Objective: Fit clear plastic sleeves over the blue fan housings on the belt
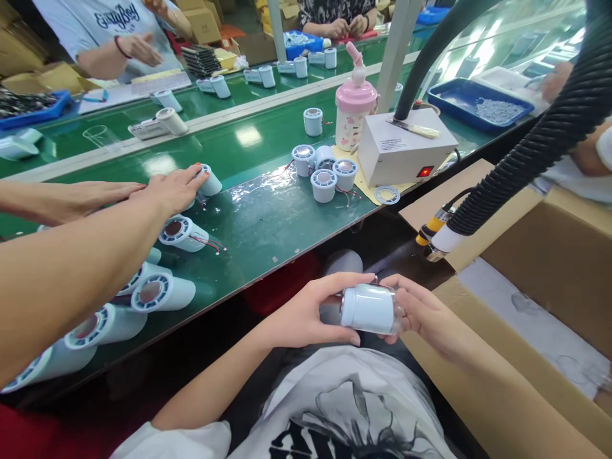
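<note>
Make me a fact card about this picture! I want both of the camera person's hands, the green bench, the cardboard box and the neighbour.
Left hand: holding a pale blue cylinder
Right hand: holding its other end
Green bench: more cylinders, pink-lidded cup, white box
Cardboard box: open, at right
Neighbour's hand: reaching over cylinders at left

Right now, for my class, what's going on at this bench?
The person's left hand and right hand hold a pale-blue cylinder inside what looks like a clear cover, off the green bench. Similar cylinders stand on it beside the white box. A co-worker's hand is at more cylinders on the left.
</note>
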Tool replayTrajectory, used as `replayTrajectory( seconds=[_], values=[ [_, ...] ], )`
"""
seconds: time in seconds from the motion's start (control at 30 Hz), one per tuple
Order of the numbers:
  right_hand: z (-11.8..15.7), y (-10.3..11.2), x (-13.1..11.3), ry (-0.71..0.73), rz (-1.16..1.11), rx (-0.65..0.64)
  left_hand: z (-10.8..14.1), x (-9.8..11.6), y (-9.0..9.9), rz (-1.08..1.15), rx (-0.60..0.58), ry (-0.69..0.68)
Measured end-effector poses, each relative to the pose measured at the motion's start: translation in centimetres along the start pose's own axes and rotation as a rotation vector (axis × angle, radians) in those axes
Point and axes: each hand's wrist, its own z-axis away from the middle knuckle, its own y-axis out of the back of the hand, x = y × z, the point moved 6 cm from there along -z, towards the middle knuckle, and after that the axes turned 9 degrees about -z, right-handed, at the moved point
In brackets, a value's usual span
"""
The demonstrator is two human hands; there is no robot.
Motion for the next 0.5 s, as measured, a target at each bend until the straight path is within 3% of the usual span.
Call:
replayTrajectory(
  seconds=[0.13, 0.3, 0.4, 0.5],
  values=[
    [-0.6, 1.5, 0.9, 0.05, -0.12, 0.079, -2.5, -1.8, -0.1, 0.148, -0.013, 0.047],
    [-1.1, 5.8, 1.9, 0.217, -0.286, 0.292, -9.6, -4.2, -1.6, 0.284, -0.135, 0.106],
    [-1.3, 8.2, 1.8, 0.29, -0.321, 0.361, -13.2, -3.9, -2.8, 0.257, -0.206, 0.094],
    [-1.4, 9.6, 1.3, 0.302, -0.348, 0.377, -14.8, -3.1, -3.4, 0.22, -0.256, 0.075]
  ],
)
